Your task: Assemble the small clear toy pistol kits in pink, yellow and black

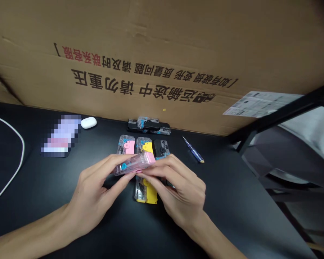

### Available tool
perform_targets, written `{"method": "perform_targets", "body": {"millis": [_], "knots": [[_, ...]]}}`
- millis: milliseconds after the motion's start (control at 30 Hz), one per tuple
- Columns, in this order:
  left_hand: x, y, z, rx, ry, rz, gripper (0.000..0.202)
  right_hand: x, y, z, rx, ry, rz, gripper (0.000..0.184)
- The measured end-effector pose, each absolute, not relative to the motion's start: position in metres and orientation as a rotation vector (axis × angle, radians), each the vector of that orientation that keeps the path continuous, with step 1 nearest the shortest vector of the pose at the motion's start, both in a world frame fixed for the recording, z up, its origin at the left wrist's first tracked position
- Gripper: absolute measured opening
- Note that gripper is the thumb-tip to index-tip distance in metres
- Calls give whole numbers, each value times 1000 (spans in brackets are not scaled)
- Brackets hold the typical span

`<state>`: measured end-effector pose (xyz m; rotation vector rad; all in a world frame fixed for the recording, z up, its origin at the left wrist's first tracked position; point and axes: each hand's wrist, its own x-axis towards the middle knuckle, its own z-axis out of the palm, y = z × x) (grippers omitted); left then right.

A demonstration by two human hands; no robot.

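Above the table, my left hand [94, 190] grips a flat, clear-and-pink plastic gadget [135, 163] with a blue part inside, thumb below and fingers on top. My right hand [180, 187] is closed at its solid pink end, fingertips pressed against it. The gadget's exact kind does not show. Similar pieces lie just beyond and beneath my hands: a pink one [125, 144], a yellow one [148, 145], a black one [158, 147] and another yellow one [148, 192]. My hands hide parts of them.
Several black and clear pieces [148, 126] are stacked against a big cardboard box [156, 46] at the back. A screwdriver [193, 150] lies to the right. On the left are a blurred-out phone [62, 135], a white case [89, 122] and a white cable [23, 147]. A black frame bar [280, 113] stands at right.
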<state>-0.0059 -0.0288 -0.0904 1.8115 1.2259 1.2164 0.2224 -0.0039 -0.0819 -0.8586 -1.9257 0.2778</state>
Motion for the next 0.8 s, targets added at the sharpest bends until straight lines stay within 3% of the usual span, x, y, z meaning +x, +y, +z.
{"method": "perform_targets", "body": {"millis": [400,800], "knots": [[-5,-27,-87,1931,1225,1272,35,223,-8,-85,-881,-1951,200,29],[-5,-26,-91,2137,1211,1353,34,222,-6,-86,-834,-1994,54,18]]}}
